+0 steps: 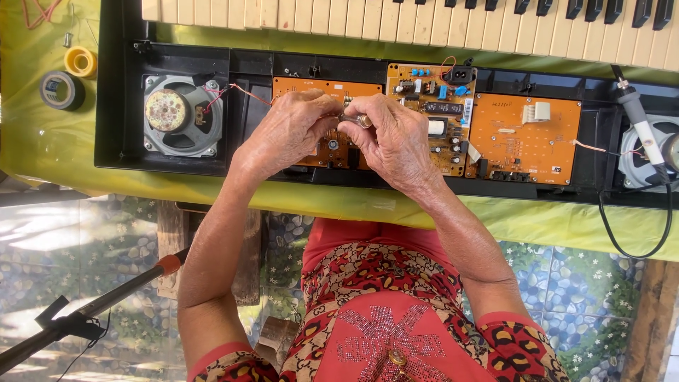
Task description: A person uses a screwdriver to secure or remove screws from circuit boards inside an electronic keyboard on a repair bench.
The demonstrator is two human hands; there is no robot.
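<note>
My left hand and my right hand meet over the orange circuit boards of an opened electronic keyboard. Together they pinch a small shiny metal part between their fingertips, just above the left orange board. What sort of part it is cannot be told. The cream and black keys run along the far edge.
A round speaker sits at the left of the black case, another at the right. A soldering iron with a black cable lies on the right speaker. Rolls of yellow and dark tape rest on the yellow-green cloth.
</note>
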